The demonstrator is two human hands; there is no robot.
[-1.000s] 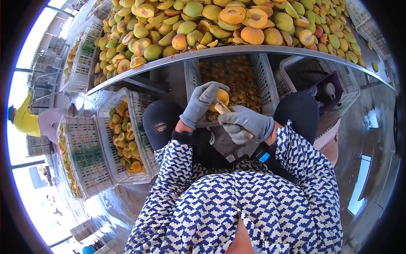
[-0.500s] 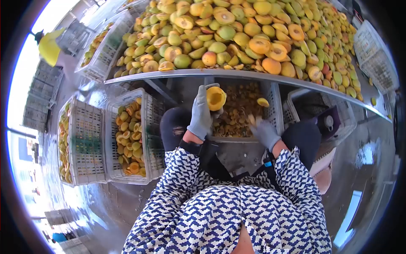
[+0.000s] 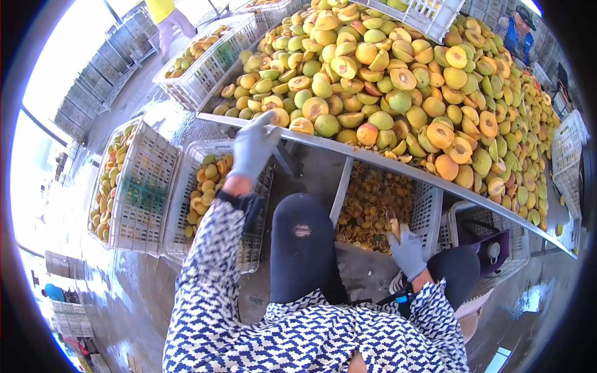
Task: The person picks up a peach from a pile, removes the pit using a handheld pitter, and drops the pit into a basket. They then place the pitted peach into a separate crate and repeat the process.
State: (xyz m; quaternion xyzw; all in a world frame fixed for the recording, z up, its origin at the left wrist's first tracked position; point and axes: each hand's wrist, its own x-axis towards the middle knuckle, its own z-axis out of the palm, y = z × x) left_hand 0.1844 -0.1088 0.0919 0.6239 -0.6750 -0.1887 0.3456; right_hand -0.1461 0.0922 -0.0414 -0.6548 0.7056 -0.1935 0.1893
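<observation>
My left hand (image 3: 254, 149), in a grey glove, reaches to the metal table edge, its fingers stretched towards the peach halves (image 3: 315, 108) heaped there. Nothing shows in its grasp. Low on the other side, my gloved right hand (image 3: 407, 248) is wrapped round a wooden-handled tool (image 3: 394, 230) pointing up and away; its small working end is hard to make out. Behind that tool, under the table, stands a crate (image 3: 429, 208) of brownish-yellow scraps. A white crate (image 3: 211, 149) of peach halves lies below my left hand.
Another full crate (image 3: 146, 186) stands at the left, with one more (image 3: 214, 62) beside the table corner. A tilted crate (image 3: 429, 18) hangs over the heap's far side. A person in a blue vest (image 3: 516, 37) is beyond the table; another in yellow (image 3: 160, 9) is at upper left.
The hollowed peach half has left my left hand, which moved left and up to the table edge. My view swung left. A tilted crate and a person now show beyond the heap.
</observation>
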